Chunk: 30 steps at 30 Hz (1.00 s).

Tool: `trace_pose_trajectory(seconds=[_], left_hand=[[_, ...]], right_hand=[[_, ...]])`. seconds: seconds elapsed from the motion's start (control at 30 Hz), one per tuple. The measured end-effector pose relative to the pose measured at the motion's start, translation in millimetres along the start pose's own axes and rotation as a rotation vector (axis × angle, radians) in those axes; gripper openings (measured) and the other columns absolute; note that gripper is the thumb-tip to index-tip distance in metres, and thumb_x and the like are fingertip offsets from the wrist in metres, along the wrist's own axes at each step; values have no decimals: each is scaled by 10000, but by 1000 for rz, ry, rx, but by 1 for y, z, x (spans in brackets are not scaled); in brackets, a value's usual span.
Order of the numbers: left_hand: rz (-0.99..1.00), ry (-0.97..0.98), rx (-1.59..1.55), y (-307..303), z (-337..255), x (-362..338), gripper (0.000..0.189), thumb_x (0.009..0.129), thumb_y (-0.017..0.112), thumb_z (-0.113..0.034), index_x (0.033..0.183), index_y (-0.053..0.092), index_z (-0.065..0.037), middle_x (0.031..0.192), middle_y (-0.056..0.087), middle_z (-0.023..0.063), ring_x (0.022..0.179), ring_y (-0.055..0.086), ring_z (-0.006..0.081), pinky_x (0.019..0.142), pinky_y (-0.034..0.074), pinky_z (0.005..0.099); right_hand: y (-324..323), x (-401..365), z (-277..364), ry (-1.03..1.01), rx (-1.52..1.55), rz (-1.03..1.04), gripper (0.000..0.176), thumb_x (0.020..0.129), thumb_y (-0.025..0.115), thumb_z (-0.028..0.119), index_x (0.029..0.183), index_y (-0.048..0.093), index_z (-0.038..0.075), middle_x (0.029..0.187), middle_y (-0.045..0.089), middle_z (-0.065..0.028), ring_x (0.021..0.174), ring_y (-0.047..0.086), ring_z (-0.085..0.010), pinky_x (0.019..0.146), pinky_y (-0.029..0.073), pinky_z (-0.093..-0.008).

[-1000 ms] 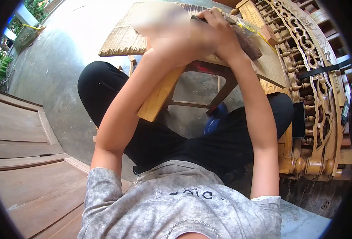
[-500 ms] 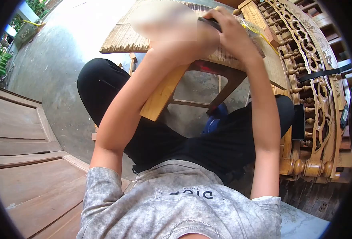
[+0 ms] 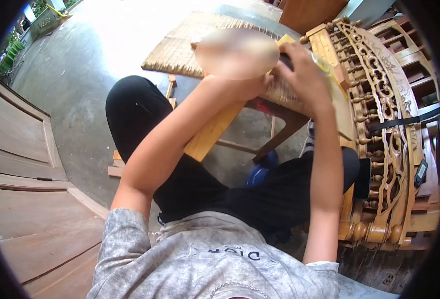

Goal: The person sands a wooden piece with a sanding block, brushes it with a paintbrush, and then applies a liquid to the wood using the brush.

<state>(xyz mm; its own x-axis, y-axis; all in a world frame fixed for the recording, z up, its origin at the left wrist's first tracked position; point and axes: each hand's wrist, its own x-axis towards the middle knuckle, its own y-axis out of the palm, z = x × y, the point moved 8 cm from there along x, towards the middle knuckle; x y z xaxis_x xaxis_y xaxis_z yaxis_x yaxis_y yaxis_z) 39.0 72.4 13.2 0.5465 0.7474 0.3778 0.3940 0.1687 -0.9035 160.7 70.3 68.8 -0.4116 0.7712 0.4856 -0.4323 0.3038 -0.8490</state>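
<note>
My right hand [image 3: 302, 70] curls over a dark block [image 3: 286, 61] on the worn wooden tabletop [image 3: 172, 50]; thumb and fingers are on either side of it, and its exact kind is not clear. My left hand [image 3: 252, 85] is bent inward at the near edge of the top, close to the right hand. A blurred patch covers its fingers, so what they hold or press cannot be seen. A yellowish wooden board [image 3: 215, 133] sticks out toward me beneath my left forearm.
Carved wooden furniture with turned spindles [image 3: 379, 119] stands close on the right. Panelled wooden doors [image 3: 20, 129] are at left. Wood offcuts [image 3: 117, 164] lie on the concrete floor [image 3: 83, 109] by my knee. Something blue [image 3: 262, 169] sits beneath the table.
The camera view has shifted, so the table and both hands appear lower and farther right. My right hand stays over the dark block.
</note>
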Motion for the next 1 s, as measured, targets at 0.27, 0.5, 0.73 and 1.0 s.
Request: trace_pose_trajectory(seconds=[0.27, 0.5, 0.73, 1.0], left_hand=[[-81, -1, -22, -4, -3, -1, 535, 1044, 535, -390, 1221, 612, 108, 1316, 643, 307, 1318, 565, 444, 1126, 442, 519], [0, -7, 12, -4, -8, 2, 573, 1040, 549, -409, 1264, 605, 115, 1319, 653, 288, 1346, 553, 436, 1101, 467, 506], [-91, 3, -1, -6, -8, 0, 603, 1031, 561, -435, 1239, 620, 128, 1286, 669, 284, 1296, 583, 435, 1103, 460, 507], [45, -56, -30, 2, -6, 5, 678, 1003, 592, -484, 1267, 614, 140, 1309, 667, 284, 1317, 567, 437, 1142, 424, 496]], right_hand=[[-2, 4, 6, 38, 121, 17, 249, 1002, 669, 214, 1163, 607, 34, 1175, 613, -188, 1108, 641, -424, 942, 530, -490], [16, 5, 1, 98, 122, -78, 262, 993, 677, 213, 1177, 596, 44, 1213, 581, -187, 1103, 644, -436, 908, 545, -497], [-1, 0, -4, 67, 125, 2, 263, 987, 683, 201, 1179, 616, 34, 1199, 620, -197, 1081, 650, -446, 931, 533, -481], [14, 11, 1, 22, 220, -119, 265, 992, 673, 196, 1163, 592, 11, 1104, 670, -244, 1062, 660, -451, 912, 522, -478]])
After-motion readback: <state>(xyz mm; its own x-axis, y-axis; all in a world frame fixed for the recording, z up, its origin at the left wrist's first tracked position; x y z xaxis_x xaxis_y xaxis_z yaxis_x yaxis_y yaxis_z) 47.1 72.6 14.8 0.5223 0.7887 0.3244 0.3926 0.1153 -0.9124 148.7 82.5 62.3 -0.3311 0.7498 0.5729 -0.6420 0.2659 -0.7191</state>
